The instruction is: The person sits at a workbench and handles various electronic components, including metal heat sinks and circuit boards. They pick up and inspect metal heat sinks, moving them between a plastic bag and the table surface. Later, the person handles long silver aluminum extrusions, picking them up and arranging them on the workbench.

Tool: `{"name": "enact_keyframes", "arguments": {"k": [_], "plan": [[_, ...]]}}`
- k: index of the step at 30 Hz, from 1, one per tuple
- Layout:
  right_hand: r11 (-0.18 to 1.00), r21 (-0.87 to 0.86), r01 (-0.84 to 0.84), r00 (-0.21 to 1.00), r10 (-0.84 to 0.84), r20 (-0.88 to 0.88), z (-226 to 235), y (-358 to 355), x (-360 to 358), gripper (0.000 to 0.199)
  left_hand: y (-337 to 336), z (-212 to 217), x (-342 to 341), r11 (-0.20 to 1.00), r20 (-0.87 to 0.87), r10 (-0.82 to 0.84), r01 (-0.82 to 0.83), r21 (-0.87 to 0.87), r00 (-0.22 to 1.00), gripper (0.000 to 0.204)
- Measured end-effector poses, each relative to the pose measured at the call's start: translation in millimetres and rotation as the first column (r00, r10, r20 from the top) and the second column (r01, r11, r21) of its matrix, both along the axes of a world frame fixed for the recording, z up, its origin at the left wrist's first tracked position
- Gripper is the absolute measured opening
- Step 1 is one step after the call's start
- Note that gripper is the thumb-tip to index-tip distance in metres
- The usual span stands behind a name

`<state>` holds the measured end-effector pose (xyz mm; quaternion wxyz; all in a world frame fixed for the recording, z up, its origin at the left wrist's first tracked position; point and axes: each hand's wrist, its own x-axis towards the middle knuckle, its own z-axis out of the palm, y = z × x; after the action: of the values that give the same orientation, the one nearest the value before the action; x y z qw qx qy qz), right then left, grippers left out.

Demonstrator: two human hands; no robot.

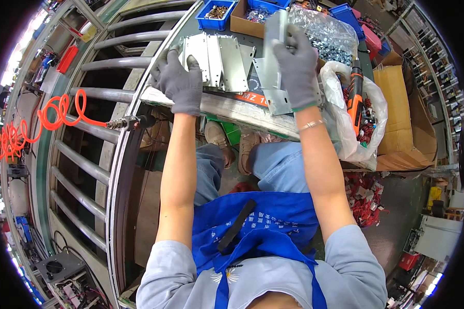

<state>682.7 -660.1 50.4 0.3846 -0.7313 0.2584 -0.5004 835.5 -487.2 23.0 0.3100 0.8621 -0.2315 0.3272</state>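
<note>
The gloved left hand point(179, 81) rested its fingers closed over the stack of flat grey metal plates point(219, 61) on the worktop point(242, 110). The right hand point(297, 66) gripped an upright bent grey metal bracket point(274, 62).

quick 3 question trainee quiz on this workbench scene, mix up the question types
1. True or false: both hands wear grey gloves.
2. The right hand holds: A) an orange power screwdriver B) a bent metal bracket C) a blue bin
3. Fill in: the left hand rests on a row of metal ____.

Key:
1. true
2. B, the bent metal bracket; the orange power screwdriver lies in a white bag.
3. plates
</note>
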Motion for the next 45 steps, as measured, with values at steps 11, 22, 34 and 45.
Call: {"name": "enact_keyframes", "arguments": {"k": [11, 22, 34, 45], "plan": [[0.986, 0.101, -0.132, 0.933, 0.158, -0.324, -42, 67, 117, 0.042, 1, -13, 5, 0.887, -0.134, -0.459, 0.443, -0.132, 0.878, 0.038], [0.843, -0.505, 0.186, 0.809, -0.423, -0.408, -4, -15, -17, 0.042, -2, -10, -9, 0.954, -0.037, -0.297, 0.297, 0.023, 0.954, 0.045], [0.949, -0.288, 0.129, 0.873, -0.247, -0.422, 5, -22, -39, 0.041, -47, -25, -62, 0.692, -0.054, -0.609, 0.563, 0.451, 0.791, 0.043], [0.961, -0.081, -0.265, 0.943, 0.276, 0.188, 23, 34, 90, 0.037, -20, -1, -68, 0.591, -0.306, -0.55, 0.621, 0.514, 0.777, 0.029]]}}
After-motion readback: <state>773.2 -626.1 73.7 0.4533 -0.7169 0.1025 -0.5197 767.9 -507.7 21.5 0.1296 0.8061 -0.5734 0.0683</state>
